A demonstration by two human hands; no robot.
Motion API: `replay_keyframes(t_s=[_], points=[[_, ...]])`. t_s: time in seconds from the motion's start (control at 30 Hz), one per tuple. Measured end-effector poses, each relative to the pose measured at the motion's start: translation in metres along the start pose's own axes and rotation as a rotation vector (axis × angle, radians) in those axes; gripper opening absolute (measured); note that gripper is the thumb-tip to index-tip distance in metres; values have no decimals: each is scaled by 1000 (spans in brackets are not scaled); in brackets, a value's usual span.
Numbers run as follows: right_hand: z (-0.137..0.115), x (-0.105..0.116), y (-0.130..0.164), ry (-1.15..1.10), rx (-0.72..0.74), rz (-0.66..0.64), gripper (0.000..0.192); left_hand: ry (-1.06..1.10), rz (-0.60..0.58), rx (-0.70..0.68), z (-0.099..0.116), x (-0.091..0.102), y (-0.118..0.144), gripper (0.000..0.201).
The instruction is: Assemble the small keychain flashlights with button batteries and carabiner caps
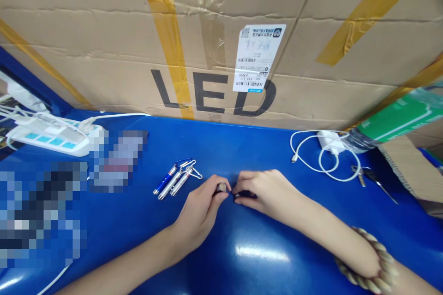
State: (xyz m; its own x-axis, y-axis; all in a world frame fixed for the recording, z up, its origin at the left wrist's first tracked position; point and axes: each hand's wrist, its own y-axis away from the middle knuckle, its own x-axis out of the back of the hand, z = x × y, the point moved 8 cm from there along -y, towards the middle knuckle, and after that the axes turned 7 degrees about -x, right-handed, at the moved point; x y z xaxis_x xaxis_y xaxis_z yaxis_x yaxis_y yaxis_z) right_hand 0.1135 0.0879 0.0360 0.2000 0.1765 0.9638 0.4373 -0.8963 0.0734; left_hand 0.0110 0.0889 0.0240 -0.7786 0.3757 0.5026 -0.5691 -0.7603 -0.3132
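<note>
My left hand (204, 203) is curled around a small dark cylindrical flashlight body (221, 188), whose metal end shows between thumb and fingers. My right hand (265, 191) pinches a small dark part (242, 195) right next to it, the two hands almost touching on the blue table (249, 249). Three small keychain flashlights (176, 177), one blue and two silver, lie side by side just left of my left hand. A beaded bracelet (370, 262) sits on my right wrist.
A large cardboard box (221, 41) printed "LED" stands along the back. A white power strip (51, 136) with cables lies at the far left. A white charger with coiled cable (328, 150) and keys (367, 176) lie at right, beside a green box (401, 120).
</note>
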Motion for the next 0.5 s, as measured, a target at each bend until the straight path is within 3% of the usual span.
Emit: replay_keyframes(t_s=[0.3,0.5], points=[[8,1,-3,-79,-18,5,7,14,-9,3,1,-1,0,13],[8,31,-2,-354,37,173,18,-5,21,-13,2,3,-1,14]])
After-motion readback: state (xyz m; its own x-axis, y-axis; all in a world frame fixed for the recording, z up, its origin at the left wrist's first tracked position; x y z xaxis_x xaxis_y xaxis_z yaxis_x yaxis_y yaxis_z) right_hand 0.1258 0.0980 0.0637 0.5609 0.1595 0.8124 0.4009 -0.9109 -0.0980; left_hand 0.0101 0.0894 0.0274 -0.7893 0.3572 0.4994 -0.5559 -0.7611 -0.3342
